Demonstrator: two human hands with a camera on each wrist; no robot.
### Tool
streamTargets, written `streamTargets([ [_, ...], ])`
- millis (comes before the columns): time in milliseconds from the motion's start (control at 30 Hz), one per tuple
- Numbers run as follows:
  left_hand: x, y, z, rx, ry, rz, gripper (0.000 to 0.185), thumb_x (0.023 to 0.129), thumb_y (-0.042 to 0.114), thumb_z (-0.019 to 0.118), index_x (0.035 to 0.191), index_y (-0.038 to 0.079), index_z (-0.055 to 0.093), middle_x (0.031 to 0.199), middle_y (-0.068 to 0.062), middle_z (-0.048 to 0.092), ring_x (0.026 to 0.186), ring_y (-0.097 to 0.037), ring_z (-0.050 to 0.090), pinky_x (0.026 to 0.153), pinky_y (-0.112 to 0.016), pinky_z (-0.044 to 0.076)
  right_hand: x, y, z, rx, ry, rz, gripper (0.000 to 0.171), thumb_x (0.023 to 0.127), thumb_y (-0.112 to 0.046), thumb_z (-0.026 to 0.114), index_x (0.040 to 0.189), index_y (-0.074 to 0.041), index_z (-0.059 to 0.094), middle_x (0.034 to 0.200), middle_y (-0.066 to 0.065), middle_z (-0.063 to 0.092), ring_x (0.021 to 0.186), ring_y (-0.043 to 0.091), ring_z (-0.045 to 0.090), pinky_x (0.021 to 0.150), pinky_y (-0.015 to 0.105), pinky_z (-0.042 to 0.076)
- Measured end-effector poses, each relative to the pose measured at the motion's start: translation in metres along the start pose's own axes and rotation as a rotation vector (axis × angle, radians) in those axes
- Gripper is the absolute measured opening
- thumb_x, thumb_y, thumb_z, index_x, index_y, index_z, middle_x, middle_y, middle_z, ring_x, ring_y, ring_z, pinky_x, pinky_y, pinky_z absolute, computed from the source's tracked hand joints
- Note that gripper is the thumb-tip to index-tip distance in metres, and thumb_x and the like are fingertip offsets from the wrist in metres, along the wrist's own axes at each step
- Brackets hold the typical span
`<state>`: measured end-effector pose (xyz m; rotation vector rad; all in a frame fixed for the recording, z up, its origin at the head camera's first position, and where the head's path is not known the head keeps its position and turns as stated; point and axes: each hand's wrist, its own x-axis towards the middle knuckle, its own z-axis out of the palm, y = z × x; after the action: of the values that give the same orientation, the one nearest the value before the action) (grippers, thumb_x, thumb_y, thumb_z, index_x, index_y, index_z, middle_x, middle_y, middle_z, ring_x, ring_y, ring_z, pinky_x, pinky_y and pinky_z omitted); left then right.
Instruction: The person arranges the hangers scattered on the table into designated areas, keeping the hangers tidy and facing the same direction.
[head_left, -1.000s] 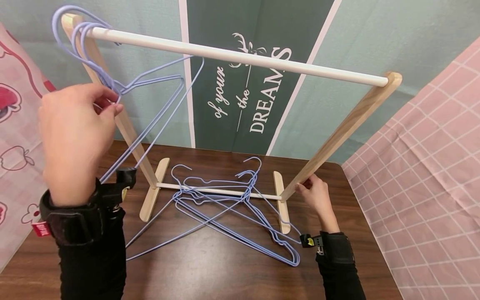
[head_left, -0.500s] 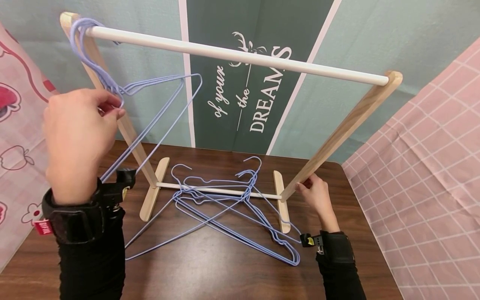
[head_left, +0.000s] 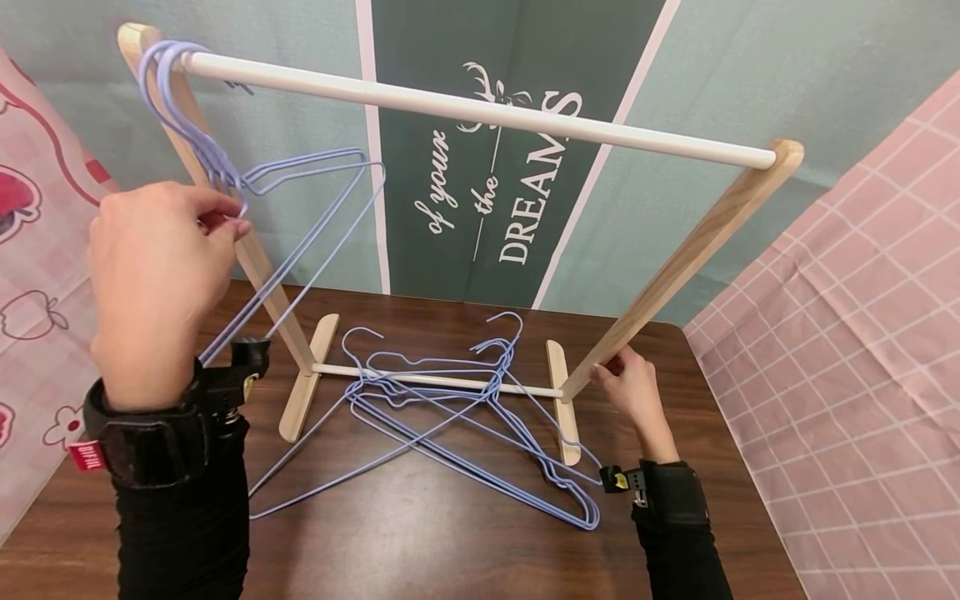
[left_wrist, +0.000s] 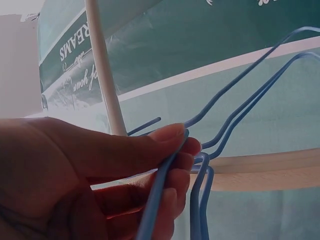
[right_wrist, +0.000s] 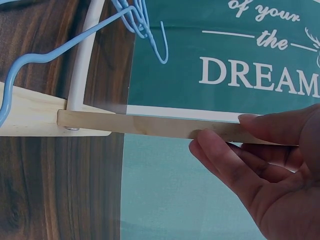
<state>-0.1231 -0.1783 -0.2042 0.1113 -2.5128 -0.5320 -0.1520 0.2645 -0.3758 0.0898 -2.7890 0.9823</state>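
Note:
A small clothes rack with wooden side posts and a white rail [head_left: 480,112] stands on a dark wooden table [head_left: 420,533]. Blue wire hangers [head_left: 300,192] hang by their hooks at the rail's left end. My left hand [head_left: 161,267] pinches these hangers just below the hooks; in the left wrist view my fingers [left_wrist: 165,150] curl round the blue wire [left_wrist: 200,190]. My right hand [head_left: 630,387] grips the right wooden post [head_left: 675,271] near its foot; in the right wrist view my fingers [right_wrist: 235,165] wrap the post [right_wrist: 150,125]. Several more blue hangers [head_left: 465,417] lie tangled on the table across the rack's lower bar.
A green banner [head_left: 495,150] with white lettering hangs behind the rack. Pink patterned cloth [head_left: 847,350] covers the right side, and another pink cloth [head_left: 30,275] hangs at the left. The rack's wooden feet [head_left: 307,383] rest on the table.
The hanger in my left hand has dropped its hook onto the rail's left end and swung in beside the others hanging there. My right hand has stayed on the post.

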Motion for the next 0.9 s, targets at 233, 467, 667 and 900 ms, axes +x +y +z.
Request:
streamTargets([
  [233, -0.001, -0.001, 0.001, -0.004, -0.022, -0.011, 0.026, 0.087, 0.019, 0.056, 0.103, 0.003, 0.069, 0.085, -0.018, 0.066, 0.085, -0.047, 0.051, 0.069, -0.056, 0.031, 0.0, 0.0, 0.0, -0.002, 0.002, 0.002, 0.02, 0.082, 0.001, 0.06, 0.099, 0.01, 0.055, 0.081, 0.025, 0.06, 0.071, 0.035, 0.062, 0.057, 0.039, 0.05],
  [467, -0.002, -0.001, 0.001, -0.013, -0.003, 0.0, 0.025, 0.086, 0.017, 0.056, 0.104, 0.004, 0.069, 0.085, -0.019, 0.065, 0.084, -0.046, 0.051, 0.069, -0.056, 0.031, 0.0, 0.001, 0.0, -0.005, -0.001, -0.004, 0.02, 0.082, 0.0, 0.06, 0.099, 0.01, 0.056, 0.08, 0.024, 0.06, 0.07, 0.035, 0.062, 0.056, 0.038, 0.049],
  [667, -0.003, -0.005, 0.002, -0.022, 0.037, 0.019, 0.024, 0.085, 0.016, 0.057, 0.102, 0.003, 0.069, 0.085, -0.02, 0.063, 0.081, -0.045, 0.051, 0.07, -0.056, 0.031, 0.0, 0.001, 0.001, -0.014, 0.003, -0.003, 0.019, 0.082, 0.0, 0.06, 0.099, 0.01, 0.056, 0.079, 0.024, 0.061, 0.069, 0.033, 0.062, 0.055, 0.037, 0.049],
  [900, 0.0, -0.024, 0.014, -0.015, 0.103, 0.026, 0.024, 0.084, 0.018, 0.056, 0.102, 0.01, 0.071, 0.084, -0.017, 0.063, 0.08, -0.037, 0.054, 0.072, -0.053, 0.031, 0.0, 0.001, 0.0, -0.013, 0.005, 0.005, 0.019, 0.082, 0.0, 0.061, 0.098, 0.009, 0.056, 0.08, 0.024, 0.061, 0.07, 0.034, 0.061, 0.056, 0.037, 0.049],
])
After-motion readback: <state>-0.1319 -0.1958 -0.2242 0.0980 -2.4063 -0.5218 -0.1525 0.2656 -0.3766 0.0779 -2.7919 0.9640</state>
